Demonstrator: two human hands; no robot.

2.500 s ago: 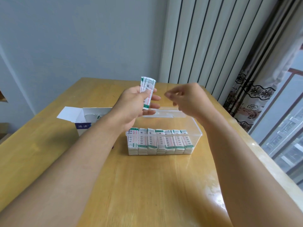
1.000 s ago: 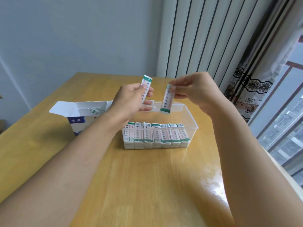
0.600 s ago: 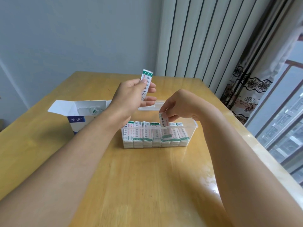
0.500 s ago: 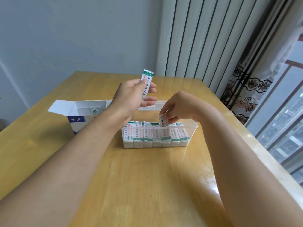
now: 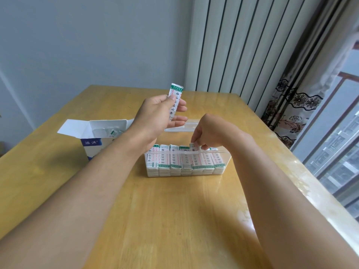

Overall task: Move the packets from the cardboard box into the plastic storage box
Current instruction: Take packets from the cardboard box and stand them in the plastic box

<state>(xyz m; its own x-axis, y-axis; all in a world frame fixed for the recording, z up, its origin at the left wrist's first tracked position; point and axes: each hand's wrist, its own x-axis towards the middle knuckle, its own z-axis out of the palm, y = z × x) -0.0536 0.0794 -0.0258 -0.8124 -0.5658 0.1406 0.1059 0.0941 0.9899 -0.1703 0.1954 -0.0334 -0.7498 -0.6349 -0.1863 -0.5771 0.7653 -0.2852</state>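
A clear plastic storage box (image 5: 226,161) stands mid-table with several white-and-green packets (image 5: 174,160) upright in a row along its near wall. My right hand (image 5: 209,133) reaches into it and pinches the top of one packet (image 5: 193,147) standing in that row. My left hand (image 5: 157,117) is raised behind the box and grips a small stack of packets (image 5: 175,100) upright. The open white-and-blue cardboard box (image 5: 97,135) sits to the left, a few packets (image 5: 113,133) visible inside.
The wooden table (image 5: 174,220) stretches toward me. Its right edge runs along a window, with a patterned curtain (image 5: 287,113) and a white ribbed radiator (image 5: 239,45) at the back right. A grey wall stands behind.
My right hand took one packet from the stack held in my left, carried it down into the plastic box and pushed it lower into the row. My left hand stayed raised.
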